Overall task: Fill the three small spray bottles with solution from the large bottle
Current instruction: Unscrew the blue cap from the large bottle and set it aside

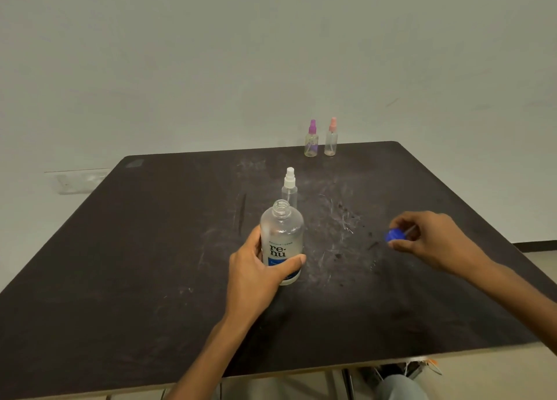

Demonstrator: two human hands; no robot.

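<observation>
Your left hand (256,267) grips the uncapped large bottle (281,239), upright mid-worktop (120,264); at 3 o'clock your right hand (431,239) pinches its blue cap (393,236). White-topped spray bottle (289,188) stands just behind.

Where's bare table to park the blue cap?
Free: right of the large bottle, under the right hand holding the cap; also the whole left half and near edge. Crowded: white spray bottle right behind the large bottle.

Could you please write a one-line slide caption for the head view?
Left hand grips the uncapped solution bottle while right hand holds its blue cap.
</observation>
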